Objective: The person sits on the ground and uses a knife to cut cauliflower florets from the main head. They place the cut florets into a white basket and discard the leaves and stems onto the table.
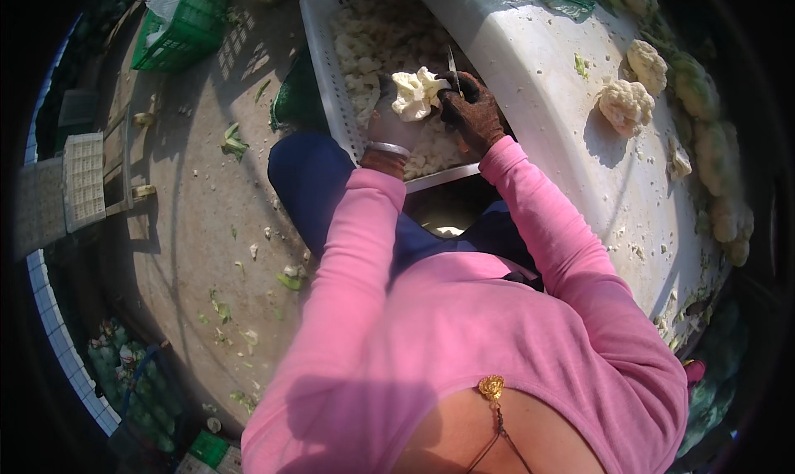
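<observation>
A piece of cauliflower (415, 95) rests in my gloved left hand (390, 123), above a white perforated plastic crate (335, 104). Beside it, my right hand (475, 111), in a brown glove, grips a small knife (453, 67) with its blade pointing up and away from me. The right fingers touch the edge of the cauliflower piece. Many cut cauliflower florets (360, 52) fill the crate below both hands. A pale band circles my left wrist over the glove cuff.
At right, a white work surface (559, 58) carries cauliflower heads (626, 107) and crumbs. Bagged cauliflowers (714, 145) line its far edge. A green crate (180, 27) stands upper left, with pale crates (84, 182) at far left. Leaf scraps (233, 142) litter the concrete floor.
</observation>
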A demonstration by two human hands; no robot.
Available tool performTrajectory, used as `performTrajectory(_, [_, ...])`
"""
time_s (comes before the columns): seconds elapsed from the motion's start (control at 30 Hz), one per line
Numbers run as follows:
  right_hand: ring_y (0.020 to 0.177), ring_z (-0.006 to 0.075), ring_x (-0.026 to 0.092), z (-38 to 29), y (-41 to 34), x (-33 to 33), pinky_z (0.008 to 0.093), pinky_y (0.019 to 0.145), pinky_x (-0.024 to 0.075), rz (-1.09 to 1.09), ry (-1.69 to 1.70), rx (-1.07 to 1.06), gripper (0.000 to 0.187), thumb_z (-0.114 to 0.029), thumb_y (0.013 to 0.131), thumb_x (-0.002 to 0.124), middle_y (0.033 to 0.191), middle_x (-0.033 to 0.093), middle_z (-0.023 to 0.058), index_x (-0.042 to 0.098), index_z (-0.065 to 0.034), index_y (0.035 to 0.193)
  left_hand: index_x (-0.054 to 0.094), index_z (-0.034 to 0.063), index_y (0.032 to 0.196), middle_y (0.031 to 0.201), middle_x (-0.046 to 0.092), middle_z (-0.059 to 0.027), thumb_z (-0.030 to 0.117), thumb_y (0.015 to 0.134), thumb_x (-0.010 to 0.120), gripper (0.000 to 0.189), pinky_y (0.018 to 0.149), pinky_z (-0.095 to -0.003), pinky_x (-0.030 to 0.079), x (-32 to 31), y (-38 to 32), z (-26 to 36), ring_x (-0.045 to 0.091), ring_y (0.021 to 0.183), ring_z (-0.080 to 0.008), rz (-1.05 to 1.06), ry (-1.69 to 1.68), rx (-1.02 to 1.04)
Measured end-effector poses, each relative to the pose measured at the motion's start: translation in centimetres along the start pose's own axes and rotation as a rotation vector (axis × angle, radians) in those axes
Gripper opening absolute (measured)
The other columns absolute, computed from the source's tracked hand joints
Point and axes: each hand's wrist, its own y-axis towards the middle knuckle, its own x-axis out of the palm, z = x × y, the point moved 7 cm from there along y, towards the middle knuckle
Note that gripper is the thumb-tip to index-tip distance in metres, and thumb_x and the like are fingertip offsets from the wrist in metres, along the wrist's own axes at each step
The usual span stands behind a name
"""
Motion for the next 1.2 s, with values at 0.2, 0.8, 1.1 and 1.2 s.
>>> performTrajectory(0.2, [0.056,0.0140,0.050,-0.5,-0.1,-2.4,0.0275,0.051,0.0443,0.076,0.523,0.209,0.026,-0.019,0.083,0.055,0.075,0.055,0.0064,0.056,-0.0034,0.105,0.055,0.0017,0.107,0.094,0.062,-0.0087,0.034,0.084,0.066,0.041,0.075,-0.0302,0.051,-0.9,0.6,1.4,0.062,0.086,-0.0200,-0.111,-0.604,-0.149])
performTrajectory(0.8, [0.073,0.0275,0.063,-3.3,0.9,-1.2,0.0361,0.066,0.0512,0.075,-0.858,-0.207,0.044,-0.020,0.078,0.062,0.090,0.065,0.0152,0.054,-0.0100,0.120,0.051,0.0070,0.123,0.103,0.062,-0.0095,0.021,0.092,0.050,0.034,0.081,-0.0309,0.048,-1.8,0.3,1.2,0.061,0.090,-0.0194,-0.163,0.038,0.057])
performTrajectory(1.1, [0.057,0.0095,0.054,-0.7,-3.1,1.2,0.0235,0.046,0.0451,0.018,-0.155,0.143,0.028,-0.019,0.083,0.062,0.073,0.059,0.0035,0.057,-0.0029,0.105,0.043,0.0025,0.129,0.105,0.059,-0.0070,0.032,0.087,0.061,0.054,0.081,-0.0274,0.049,0.9,-1.5,-0.9,0.058,0.093,-0.0163,-0.177,-0.195,-0.213])
performTrajectory(1.2, [0.058,0.0120,0.057,0.5,-2.4,1.1,0.0251,0.049,0.0469,-0.171,-0.086,0.225,0.025,-0.020,0.082,0.063,0.076,0.061,0.0059,0.060,-0.0025,0.100,0.033,0.0043,0.137,0.108,0.057,-0.0104,0.026,0.085,0.066,0.065,0.080,-0.0288,0.050,1.1,-2.4,1.1,0.058,0.095,-0.0172,-0.280,-0.008,-0.015])
